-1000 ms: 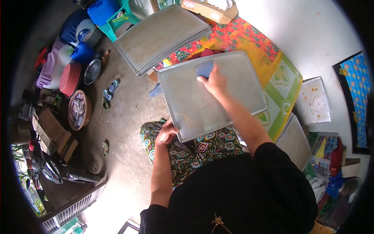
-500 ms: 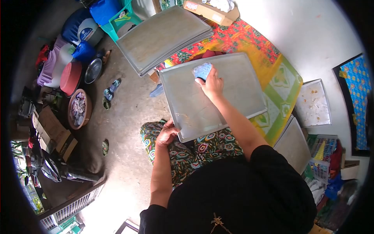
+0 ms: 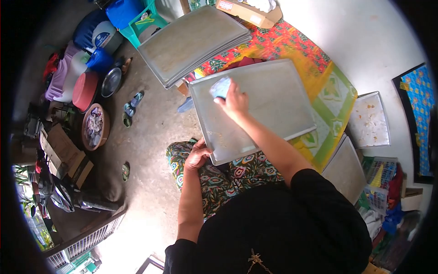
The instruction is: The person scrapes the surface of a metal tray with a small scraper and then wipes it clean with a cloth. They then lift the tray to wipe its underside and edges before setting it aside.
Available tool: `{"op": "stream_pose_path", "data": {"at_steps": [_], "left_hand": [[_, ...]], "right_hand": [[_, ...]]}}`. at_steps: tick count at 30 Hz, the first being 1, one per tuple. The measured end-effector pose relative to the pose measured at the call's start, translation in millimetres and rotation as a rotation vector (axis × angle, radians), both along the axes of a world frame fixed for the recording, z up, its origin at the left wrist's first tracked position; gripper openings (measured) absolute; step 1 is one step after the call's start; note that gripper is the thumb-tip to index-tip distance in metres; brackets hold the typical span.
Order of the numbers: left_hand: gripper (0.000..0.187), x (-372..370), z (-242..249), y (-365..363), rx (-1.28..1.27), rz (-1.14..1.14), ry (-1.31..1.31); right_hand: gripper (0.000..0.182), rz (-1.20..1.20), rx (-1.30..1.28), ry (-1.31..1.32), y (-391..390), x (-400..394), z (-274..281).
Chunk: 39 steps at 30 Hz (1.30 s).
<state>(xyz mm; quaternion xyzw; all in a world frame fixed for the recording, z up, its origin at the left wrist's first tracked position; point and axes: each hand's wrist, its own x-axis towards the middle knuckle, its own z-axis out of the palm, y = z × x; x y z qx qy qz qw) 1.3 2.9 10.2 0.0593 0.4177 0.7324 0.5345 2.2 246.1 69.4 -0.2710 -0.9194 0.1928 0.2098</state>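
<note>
A grey metal tray (image 3: 269,100) lies tilted across my lap and the edge of the cloth-covered surface. Its near left corner is gripped by my left hand (image 3: 198,155), thumb on top at the rim. In my right hand (image 3: 235,101) is a light blue cloth (image 3: 221,87), pressed on the tray's upper left part; the cloth is slightly blurred. Small brownish specks show on the tray near its lower left corner. Beyond it, a stack of similar trays (image 3: 194,43) rests at the upper left.
A patterned tablecloth (image 3: 335,89) spreads under the tray's right side. Another tray with brown crumbs (image 3: 369,119) leans by the wall. A cardboard box (image 3: 248,13) sits at the back. Basins (image 3: 85,90), slippers (image 3: 129,108) and a teal chair (image 3: 153,20) are on the left.
My right hand has slid the blue cloth leftward and slightly down over the tray. My left hand keeps its hold on the corner.
</note>
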Motion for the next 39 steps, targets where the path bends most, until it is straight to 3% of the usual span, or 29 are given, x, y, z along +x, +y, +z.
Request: {"op": "stream_pose_path", "data": {"at_steps": [1,6,11,13,17,20,23,26,30,32,35,39], "left_hand": [[0.062,0.4,3.1,0.0,-0.004,0.003,0.003],[0.067,-1.4,3.7,-0.8,0.024,-0.009,0.022],[0.068,1.5,6.3,2.1,0.033,0.008,-0.036],[0.068,0.0,-1.2,-0.5,0.04,0.004,-0.025],[0.068,-6.0,-12.7,-5.3,0.037,-0.018,-0.013],[0.069,-1.6,-5.9,-2.1,0.033,-0.001,-0.022],[0.071,0.4,3.5,1.2,0.054,0.023,-0.059],[0.068,-6.5,-23.8,-9.1,0.007,0.008,-0.058],[0.064,2.1,-0.5,-0.1,-0.021,0.079,-0.076],[0.066,-3.8,-11.4,-4.9,-0.005,0.037,-0.057],[0.068,-2.6,-11.5,-5.6,0.011,0.022,-0.066],[0.068,-2.2,-14.7,-6.3,0.016,0.039,-0.054]], "right_hand": [[0.095,-0.052,-0.033,-0.008,5.2,-3.5,0.4],[0.098,0.239,0.016,-0.086,-31.6,24.7,4.4],[0.098,-0.078,-0.287,0.078,35.7,58.7,8.4],[0.098,-0.233,-0.141,0.204,98.5,75.8,-7.7],[0.101,-0.507,-0.02,0.151,213.4,111.0,2.2],[0.101,-0.593,-0.054,-0.083,241.2,123.9,9.2],[0.1,-0.367,0.174,-0.015,233.6,123.8,-26.8],[0.099,-0.403,0.096,-0.087,214.9,120.2,-8.6],[0.098,-0.41,0.115,-0.076,214.3,123.0,-10.0],[0.097,-0.343,0.126,-0.104,194.3,124.8,-2.6],[0.098,-0.465,0.097,-0.014,212.0,122.7,-17.8],[0.097,-0.375,0.22,-0.006,195.0,119.4,-26.2]]}}
